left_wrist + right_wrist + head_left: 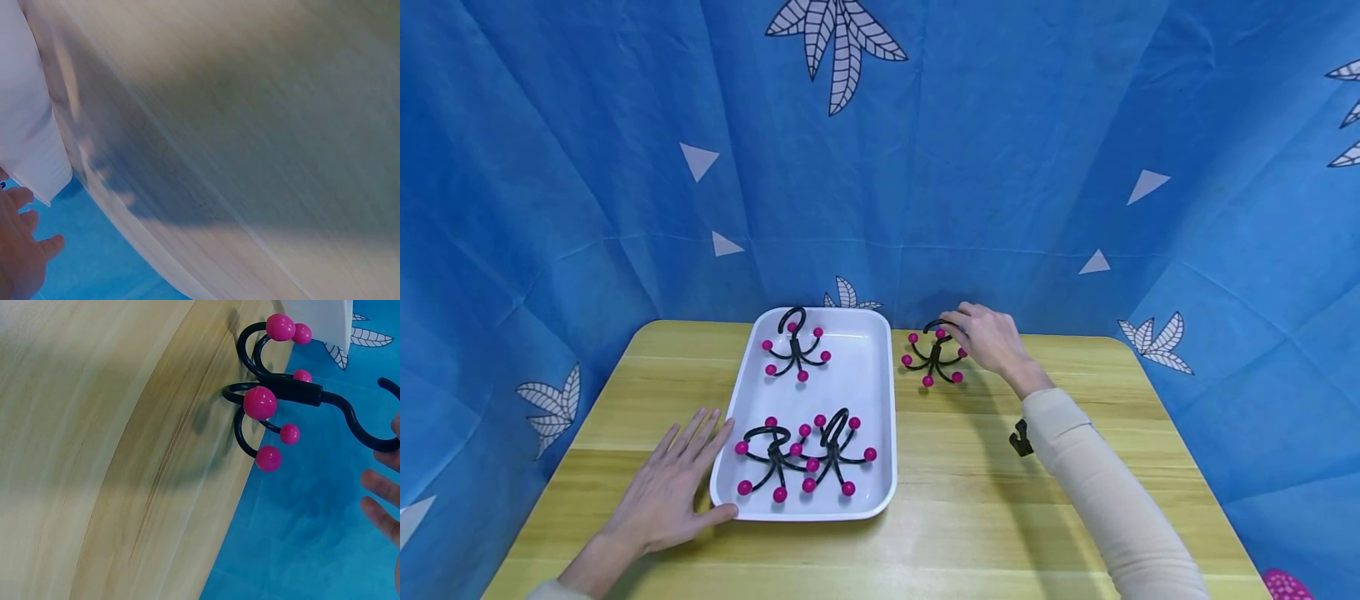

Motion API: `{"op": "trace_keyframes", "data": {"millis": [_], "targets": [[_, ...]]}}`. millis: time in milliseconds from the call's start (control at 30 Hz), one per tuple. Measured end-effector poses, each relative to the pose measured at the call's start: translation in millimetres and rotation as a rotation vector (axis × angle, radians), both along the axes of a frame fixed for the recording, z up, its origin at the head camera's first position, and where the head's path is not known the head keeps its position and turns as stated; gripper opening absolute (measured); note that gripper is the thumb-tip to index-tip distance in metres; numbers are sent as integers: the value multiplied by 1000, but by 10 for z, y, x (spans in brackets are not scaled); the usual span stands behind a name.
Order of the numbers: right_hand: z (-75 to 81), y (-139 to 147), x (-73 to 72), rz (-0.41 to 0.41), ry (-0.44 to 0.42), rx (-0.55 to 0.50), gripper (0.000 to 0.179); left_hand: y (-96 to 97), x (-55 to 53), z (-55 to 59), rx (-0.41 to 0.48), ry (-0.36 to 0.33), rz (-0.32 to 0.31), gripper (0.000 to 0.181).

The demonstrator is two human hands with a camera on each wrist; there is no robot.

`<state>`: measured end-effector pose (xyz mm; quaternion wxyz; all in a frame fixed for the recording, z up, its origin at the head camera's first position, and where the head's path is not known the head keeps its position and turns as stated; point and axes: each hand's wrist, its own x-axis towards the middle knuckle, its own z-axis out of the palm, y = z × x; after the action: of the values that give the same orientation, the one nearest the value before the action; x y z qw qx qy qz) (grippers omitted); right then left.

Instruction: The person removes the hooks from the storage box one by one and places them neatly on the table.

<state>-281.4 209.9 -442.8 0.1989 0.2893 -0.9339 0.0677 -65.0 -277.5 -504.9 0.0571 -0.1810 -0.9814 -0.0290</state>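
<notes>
My right hand (pixel 996 342) pinches the curved top of a black multi-arm hanger hook (pixel 935 354) with pink ball tips, right of the tray. In the right wrist view this hook (pixel 300 390) appears sideways, its arms close over the wood and its crook at the fingers (pixel 382 487). My left hand (pixel 666 500) lies with fingers spread at the left side of a white tray (pixel 850 367), thumb and fingertips at its rim. Inside the tray, one similar hook (pixel 795 348) stands at the back; two more, a left one (pixel 775 454) and a right one (pixel 832 450), stand close together at the front.
The light wooden table (pixel 955 500) carries the tray and ends at a blue curtain (pixel 1000 167) with leaf and triangle prints. A black strap piece (pixel 1021 437) shows at the right sleeve. Something pink (pixel 1285 583) peeks in at the lower right corner.
</notes>
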Motion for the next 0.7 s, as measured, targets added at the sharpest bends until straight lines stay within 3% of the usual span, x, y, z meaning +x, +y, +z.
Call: {"op": "trace_keyframes", "data": {"millis": [333, 700], "targets": [[27, 14, -5, -32, -54, 7, 35, 6, 9, -6, 7, -2, 5, 117], [180, -40, 140, -33, -110, 34, 54, 0, 5, 1, 6, 1, 3, 116]]}}
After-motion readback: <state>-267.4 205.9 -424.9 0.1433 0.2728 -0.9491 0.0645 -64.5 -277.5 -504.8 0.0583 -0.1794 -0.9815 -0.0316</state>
